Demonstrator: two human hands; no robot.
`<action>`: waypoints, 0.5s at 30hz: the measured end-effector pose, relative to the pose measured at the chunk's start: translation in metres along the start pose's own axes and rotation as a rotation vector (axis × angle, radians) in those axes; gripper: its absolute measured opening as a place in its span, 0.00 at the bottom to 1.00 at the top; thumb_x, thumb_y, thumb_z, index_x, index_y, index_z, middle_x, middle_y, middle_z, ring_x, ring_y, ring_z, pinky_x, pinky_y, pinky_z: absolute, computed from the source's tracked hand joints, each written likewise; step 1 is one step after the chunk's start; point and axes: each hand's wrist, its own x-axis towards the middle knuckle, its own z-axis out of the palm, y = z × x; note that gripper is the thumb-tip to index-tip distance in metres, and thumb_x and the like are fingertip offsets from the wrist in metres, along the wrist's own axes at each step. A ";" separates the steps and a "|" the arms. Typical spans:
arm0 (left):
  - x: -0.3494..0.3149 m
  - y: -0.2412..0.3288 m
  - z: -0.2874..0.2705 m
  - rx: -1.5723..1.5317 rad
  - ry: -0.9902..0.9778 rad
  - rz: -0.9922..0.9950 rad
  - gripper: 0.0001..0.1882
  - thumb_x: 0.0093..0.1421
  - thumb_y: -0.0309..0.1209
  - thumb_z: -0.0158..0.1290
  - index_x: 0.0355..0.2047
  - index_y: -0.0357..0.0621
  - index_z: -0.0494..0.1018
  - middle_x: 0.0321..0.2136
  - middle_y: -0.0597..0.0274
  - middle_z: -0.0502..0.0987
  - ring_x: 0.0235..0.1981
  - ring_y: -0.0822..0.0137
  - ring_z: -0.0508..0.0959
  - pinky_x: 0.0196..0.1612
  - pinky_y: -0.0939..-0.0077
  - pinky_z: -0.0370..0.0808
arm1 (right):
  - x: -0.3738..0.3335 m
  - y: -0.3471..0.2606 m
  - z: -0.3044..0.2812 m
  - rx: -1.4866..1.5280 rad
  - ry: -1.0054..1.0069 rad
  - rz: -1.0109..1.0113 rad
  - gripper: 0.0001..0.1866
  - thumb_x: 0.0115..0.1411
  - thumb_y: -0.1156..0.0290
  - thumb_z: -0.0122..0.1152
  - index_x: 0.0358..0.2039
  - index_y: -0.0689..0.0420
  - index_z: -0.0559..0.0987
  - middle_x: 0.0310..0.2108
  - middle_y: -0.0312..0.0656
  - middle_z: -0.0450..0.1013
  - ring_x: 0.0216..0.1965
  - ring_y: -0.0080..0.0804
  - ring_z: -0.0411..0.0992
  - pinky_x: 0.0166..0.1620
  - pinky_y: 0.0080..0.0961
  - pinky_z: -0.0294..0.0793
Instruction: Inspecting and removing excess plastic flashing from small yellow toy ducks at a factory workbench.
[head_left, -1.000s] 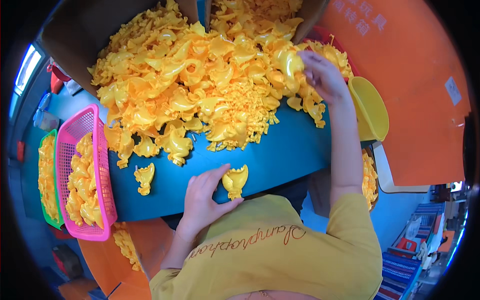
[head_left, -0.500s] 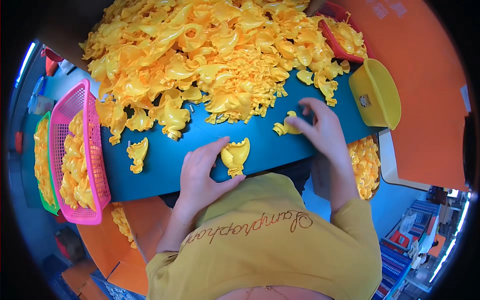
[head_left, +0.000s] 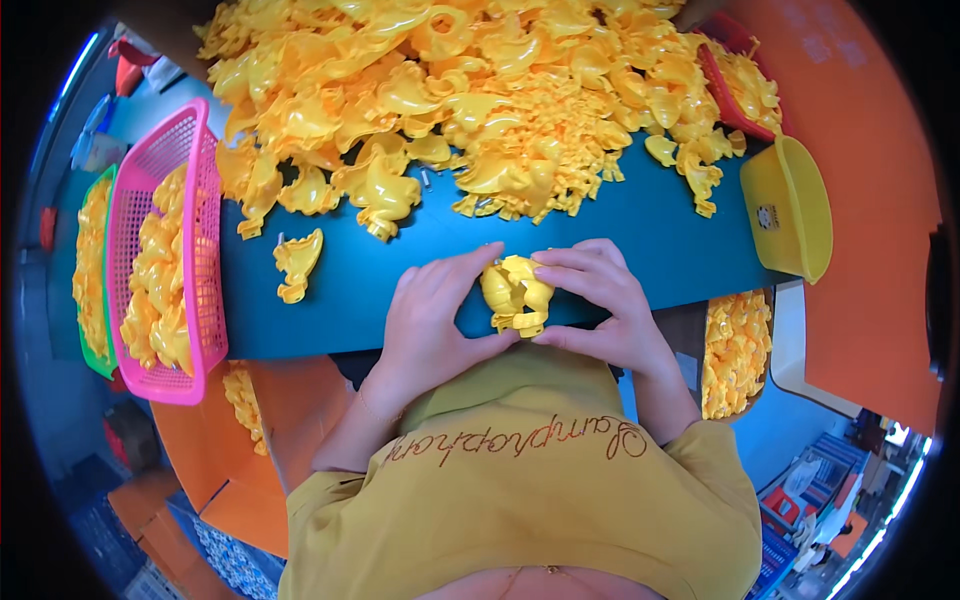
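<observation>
Two yellow plastic shell halves meet near the table's front edge, with a gap still showing between them. My left hand pinches the left shell half between thumb and fingers. From the other side my right hand grips the right shell half, thumb low and fingers on top. To the left, a loose yellow shell piece lies on the blue-green table. Beyond my hands rises a large heap of yellow plastic parts, with small yellow pieces along its near side.
A pink basket and a green basket, both holding yellow parts, stand at the left. At the right are a yellow bin and a red basket. Below the table's right end sits a box of yellow parts.
My right hand has picked up a shell half from the table and brought it left against the one in my left hand. The left hand has lifted its half. The view has shifted slightly.
</observation>
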 end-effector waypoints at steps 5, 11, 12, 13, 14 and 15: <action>-0.002 -0.003 0.004 -0.032 0.090 0.043 0.47 0.37 0.35 0.78 0.62 0.50 0.75 0.46 0.67 0.82 0.33 0.67 0.75 0.41 0.71 0.70 | -0.002 0.006 0.014 -0.016 -0.034 -0.002 0.36 0.45 0.62 0.85 0.57 0.48 0.84 0.60 0.38 0.78 0.53 0.43 0.73 0.57 0.38 0.72; -0.004 -0.005 0.003 -0.030 0.057 0.035 0.47 0.41 0.35 0.76 0.64 0.51 0.73 0.50 0.64 0.82 0.42 0.63 0.79 0.45 0.68 0.71 | -0.003 -0.002 0.018 -0.137 -0.054 0.018 0.35 0.48 0.60 0.83 0.59 0.44 0.83 0.61 0.33 0.77 0.52 0.40 0.75 0.53 0.37 0.74; -0.004 -0.004 0.002 -0.027 0.025 0.020 0.46 0.43 0.36 0.75 0.66 0.52 0.71 0.51 0.61 0.82 0.50 0.61 0.81 0.49 0.64 0.72 | -0.002 -0.004 0.017 -0.168 -0.064 0.027 0.35 0.48 0.60 0.82 0.60 0.44 0.82 0.61 0.33 0.77 0.51 0.39 0.75 0.52 0.37 0.74; -0.005 -0.005 0.002 -0.028 0.028 0.014 0.46 0.43 0.36 0.75 0.66 0.52 0.71 0.51 0.61 0.82 0.50 0.61 0.81 0.49 0.64 0.72 | -0.001 -0.008 0.016 -0.166 -0.070 0.025 0.35 0.48 0.60 0.82 0.60 0.44 0.82 0.61 0.33 0.77 0.51 0.39 0.75 0.52 0.37 0.74; -0.004 -0.006 0.003 -0.037 0.036 0.024 0.46 0.44 0.36 0.75 0.66 0.52 0.71 0.51 0.61 0.82 0.50 0.60 0.81 0.49 0.64 0.72 | 0.001 -0.013 0.014 -0.218 -0.093 0.034 0.36 0.48 0.61 0.82 0.60 0.47 0.82 0.62 0.36 0.77 0.51 0.41 0.75 0.54 0.38 0.74; -0.004 -0.007 0.003 -0.046 0.044 0.034 0.46 0.44 0.37 0.75 0.66 0.52 0.71 0.51 0.60 0.82 0.50 0.60 0.81 0.50 0.64 0.72 | 0.002 -0.015 0.014 -0.270 -0.116 0.043 0.37 0.48 0.62 0.82 0.60 0.50 0.82 0.62 0.39 0.77 0.51 0.42 0.75 0.55 0.39 0.75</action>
